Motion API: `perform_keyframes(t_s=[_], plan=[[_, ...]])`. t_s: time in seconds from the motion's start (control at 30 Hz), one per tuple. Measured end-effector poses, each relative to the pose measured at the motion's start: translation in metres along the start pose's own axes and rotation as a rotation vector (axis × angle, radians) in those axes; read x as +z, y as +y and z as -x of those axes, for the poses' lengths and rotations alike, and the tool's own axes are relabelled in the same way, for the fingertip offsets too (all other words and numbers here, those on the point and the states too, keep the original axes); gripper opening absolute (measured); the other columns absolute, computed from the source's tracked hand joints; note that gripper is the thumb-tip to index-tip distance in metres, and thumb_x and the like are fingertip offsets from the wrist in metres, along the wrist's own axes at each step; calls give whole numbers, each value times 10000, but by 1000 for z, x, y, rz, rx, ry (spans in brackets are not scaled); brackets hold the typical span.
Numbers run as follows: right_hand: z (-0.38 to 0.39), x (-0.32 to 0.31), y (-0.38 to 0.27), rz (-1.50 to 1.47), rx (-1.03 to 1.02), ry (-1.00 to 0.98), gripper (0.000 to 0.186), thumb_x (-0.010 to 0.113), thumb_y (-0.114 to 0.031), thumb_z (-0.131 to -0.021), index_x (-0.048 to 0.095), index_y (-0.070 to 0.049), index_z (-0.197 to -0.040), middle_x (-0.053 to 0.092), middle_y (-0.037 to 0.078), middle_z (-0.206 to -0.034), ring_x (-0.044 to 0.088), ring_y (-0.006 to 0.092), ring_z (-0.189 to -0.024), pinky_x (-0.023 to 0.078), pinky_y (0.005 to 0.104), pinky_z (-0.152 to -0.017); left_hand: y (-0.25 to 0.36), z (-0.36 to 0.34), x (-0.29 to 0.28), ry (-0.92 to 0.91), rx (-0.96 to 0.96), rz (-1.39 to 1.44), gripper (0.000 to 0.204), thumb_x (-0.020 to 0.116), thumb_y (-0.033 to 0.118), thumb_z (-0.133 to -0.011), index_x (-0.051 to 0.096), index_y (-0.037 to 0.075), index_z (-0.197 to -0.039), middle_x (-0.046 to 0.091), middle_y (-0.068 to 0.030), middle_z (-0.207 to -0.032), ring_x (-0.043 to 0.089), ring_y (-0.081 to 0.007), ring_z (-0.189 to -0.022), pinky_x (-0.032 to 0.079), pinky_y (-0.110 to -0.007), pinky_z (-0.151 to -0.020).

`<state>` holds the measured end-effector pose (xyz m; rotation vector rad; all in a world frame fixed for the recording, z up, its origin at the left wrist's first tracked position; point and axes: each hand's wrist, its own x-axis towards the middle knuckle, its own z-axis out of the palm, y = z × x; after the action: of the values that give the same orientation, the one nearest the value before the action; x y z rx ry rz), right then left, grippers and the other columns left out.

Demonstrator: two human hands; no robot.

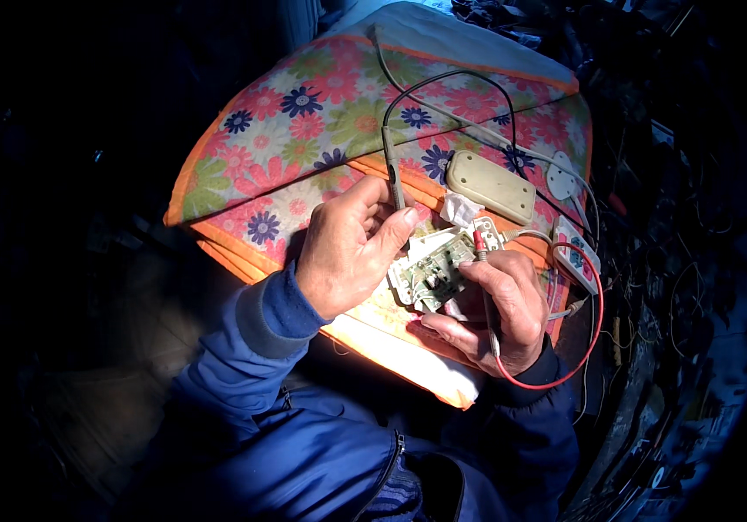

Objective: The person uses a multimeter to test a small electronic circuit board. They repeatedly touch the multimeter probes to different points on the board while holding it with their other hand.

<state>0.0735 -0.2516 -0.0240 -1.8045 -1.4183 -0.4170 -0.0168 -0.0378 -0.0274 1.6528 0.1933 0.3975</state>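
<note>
My left hand (347, 248) grips a dark test probe (391, 161), held upright with its black lead looping up over the cloth; its tip is hidden by my fingers. My right hand (512, 313) holds a red-tipped test probe (480, 244), its red lead curving out to the right. Between my hands is an exposed green circuit board (434, 277) in a pale plastic housing, with my right fingertips at its right side. A crumpled white tissue (460, 209) lies just above the board.
Behind sit a beige plastic cover (491, 187), a white rounded item (562, 174) and a white printed box (576, 261), among trailing cables. All rest on a folded floral quilted cloth (321, 130) with orange edging. Dark clutter lines the right side.
</note>
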Motion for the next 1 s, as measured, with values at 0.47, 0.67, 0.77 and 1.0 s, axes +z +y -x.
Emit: perform_keyframes(t_s=[0.47,0.67,0.77,1.0], plan=[[0,0,-2,44,4,-24,634,984,-336,-639,702,-14,-1106,649,127,-924,626,318,-838,480,427,-745,0,0,0,-6,-22,11,292,669,256,-1074,599,-21,-1140,725,-99,-943,677,-100,-800,564,-261,-709],[1,-2,-4,33,16,-27,595,974,-296,-657,708,-5,-1104,655,137,-930,634,324,-850,489,430,-751,0,0,0,-9,-32,-11,272,675,225,-1070,601,-25,-1148,730,-104,-960,689,-108,-816,568,-260,-719],[1,-2,-2,-23,13,-5,515,941,-191,-704,703,13,-1111,676,154,-934,650,331,-853,508,428,-759,-1,1,1,-25,-26,-5,256,682,195,-1064,605,-31,-1157,732,-101,-972,694,-110,-827,572,-261,-725],[2,-4,-5,-211,97,54,334,705,45,-882,688,66,-1215,730,165,-945,706,323,-824,539,401,-808,-5,10,-8,-87,-33,74,224,720,134,-1034,641,-39,-1154,731,-75,-983,708,-116,-857,598,-266,-762]])
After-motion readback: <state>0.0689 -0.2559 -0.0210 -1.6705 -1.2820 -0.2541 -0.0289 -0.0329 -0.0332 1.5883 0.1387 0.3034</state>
